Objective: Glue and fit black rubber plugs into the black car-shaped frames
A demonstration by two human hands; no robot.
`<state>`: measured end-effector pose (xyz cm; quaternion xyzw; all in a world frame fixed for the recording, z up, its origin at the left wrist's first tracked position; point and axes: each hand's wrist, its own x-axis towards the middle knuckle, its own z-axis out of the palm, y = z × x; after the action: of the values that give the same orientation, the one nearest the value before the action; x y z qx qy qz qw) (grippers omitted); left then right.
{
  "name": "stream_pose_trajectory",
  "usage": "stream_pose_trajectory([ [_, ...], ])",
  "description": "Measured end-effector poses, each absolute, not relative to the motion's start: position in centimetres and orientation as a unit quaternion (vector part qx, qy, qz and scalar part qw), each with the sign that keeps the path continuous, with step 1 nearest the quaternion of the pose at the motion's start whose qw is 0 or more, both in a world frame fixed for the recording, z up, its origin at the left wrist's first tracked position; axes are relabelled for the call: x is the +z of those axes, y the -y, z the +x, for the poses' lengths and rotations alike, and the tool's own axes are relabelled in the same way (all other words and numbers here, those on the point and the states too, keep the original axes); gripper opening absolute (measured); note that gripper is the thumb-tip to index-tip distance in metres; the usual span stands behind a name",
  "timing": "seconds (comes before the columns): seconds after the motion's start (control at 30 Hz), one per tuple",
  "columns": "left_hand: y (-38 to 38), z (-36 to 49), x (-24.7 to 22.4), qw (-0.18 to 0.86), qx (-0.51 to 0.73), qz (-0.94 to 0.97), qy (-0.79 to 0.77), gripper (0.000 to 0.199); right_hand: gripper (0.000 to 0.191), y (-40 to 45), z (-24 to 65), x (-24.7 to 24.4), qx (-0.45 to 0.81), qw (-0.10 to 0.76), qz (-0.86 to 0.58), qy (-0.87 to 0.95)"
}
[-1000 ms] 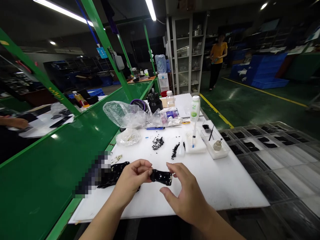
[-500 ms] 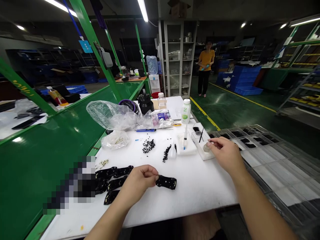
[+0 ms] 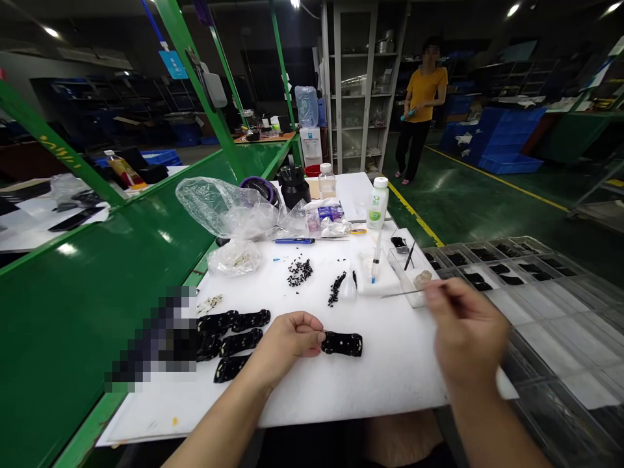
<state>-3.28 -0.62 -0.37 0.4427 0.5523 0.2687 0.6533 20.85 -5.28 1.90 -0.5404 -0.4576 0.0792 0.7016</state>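
My left hand (image 3: 298,337) pinches the left end of a black plate-like part (image 3: 342,344) with small holes, above the white table surface (image 3: 380,383). My right hand (image 3: 461,312) is closed on a thin metal tool (image 3: 404,294), whose tip points left. Just behind the right fingertips, a pale lump (image 3: 422,279) lies in a small clear tray (image 3: 400,276). Several similar black parts (image 3: 241,342) lie left of my left hand. Small black pieces (image 3: 299,272) form a pile in the middle, and more black pieces (image 3: 335,289) lie beside a white nozzle-like object (image 3: 348,287).
A syringe (image 3: 376,257) stands left of the tray. Behind are a white bottle (image 3: 377,203), plastic bags (image 3: 219,211) and a blue knife (image 3: 295,240). Compartment trays (image 3: 536,312) stand at the right. A person (image 3: 423,104) in orange is on the aisle.
My right hand has come away from the pale lump, nearer to me, and the thin tool now shows in it. The black part in my left hand is more level. The view has shifted; the person has changed stance.
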Motion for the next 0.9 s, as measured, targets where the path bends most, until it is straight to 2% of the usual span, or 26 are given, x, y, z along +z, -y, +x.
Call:
stream_pose_trajectory([
  [0.07, 0.6, -3.3, -0.5, 0.655, 0.271, 0.44, -0.551, 0.022, 0.009, 5.8, 18.3, 1.2, 0.179, 0.66, -0.504, 0.528],
  [0.17, 0.6, -3.3, -0.5, 0.657, 0.27, 0.439, -0.551, 0.024, 0.007, 5.9, 15.9, 0.2, 0.23, 0.633, -0.479, 0.564],
  [0.73, 0.6, -3.5, -0.6, 0.659, 0.262, 0.45, -0.542, 0.029, 0.009, 5.5, 14.1, -0.9, 0.243, 0.6, -0.463, 0.606],
  [0.9, 0.5, -3.4, -0.5, 0.66, 0.261, 0.445, -0.546, 0.027, 0.009, 6.2, 14.6, 0.0, 0.241, 0.611, -0.449, 0.605],
])
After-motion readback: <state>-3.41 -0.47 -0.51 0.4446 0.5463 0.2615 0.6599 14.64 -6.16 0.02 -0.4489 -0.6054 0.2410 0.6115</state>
